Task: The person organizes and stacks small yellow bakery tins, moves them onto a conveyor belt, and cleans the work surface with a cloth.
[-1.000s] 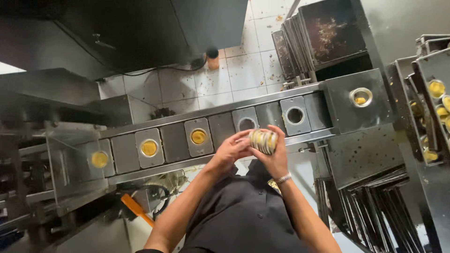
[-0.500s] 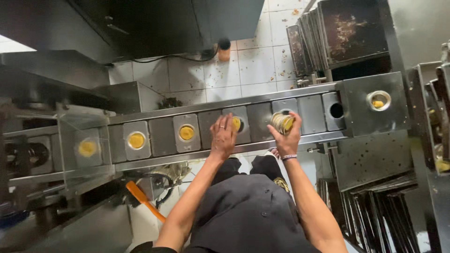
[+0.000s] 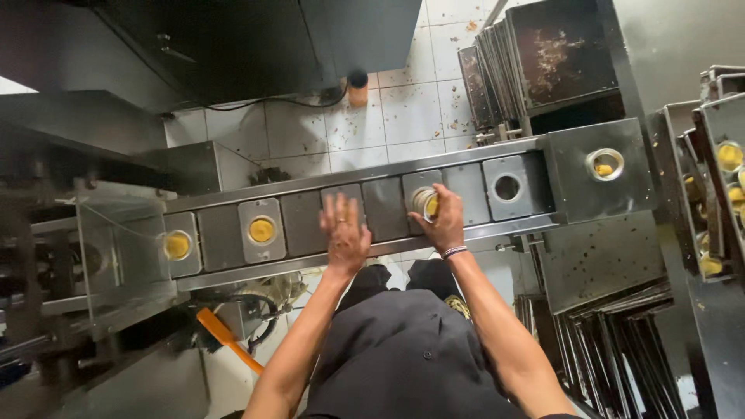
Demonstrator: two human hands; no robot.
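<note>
- Steel-grey conveyor of square pocket plates point(image 3: 388, 209) as landmark, running slantwise across the view from lower left to upper right, over a white tiled floor point(image 3: 403, 116) littered with crumbs.
- Since half a second ago: right hand point(image 3: 444, 221) shifted along the conveyor to a fresh pocket, left hand point(image 3: 344, 234) lifted clear of the pocket where it was pressing. Judged from that: one more yellow piece seated, another going in.
- Right hand now cupped over a round yellow-filled pastry in a shiny cup point(image 3: 427, 203), fingers curled round its rim, pressing it into a pocket at mid-conveyor.
- Left hand blurred, fingers spread, nothing visibly held, hovering over the plate just left of the right hand's pocket; contents of that pocket hidden beneath it.
- Pastry under the right palm, touching it; apart from the left hand, which sits one plate over.
- Further left along the conveyor: two filled pockets showing round yellow discs point(image 3: 262, 230) point(image 3: 177, 245).
- Right of the right hand: one empty round hole in a plate point(image 3: 507, 187), then a grey metal box with a round opening holding something yellow point(image 3: 604, 164) at the conveyor's end.
- Beyond the conveyor's right end: stacked dark baking trays point(image 3: 559, 62); more yellow cups on a rack at the frame edge point(image 3: 728, 155).
- Below the conveyor, near its left half: orange handle point(image 3: 225, 337) by the floor.
</note>
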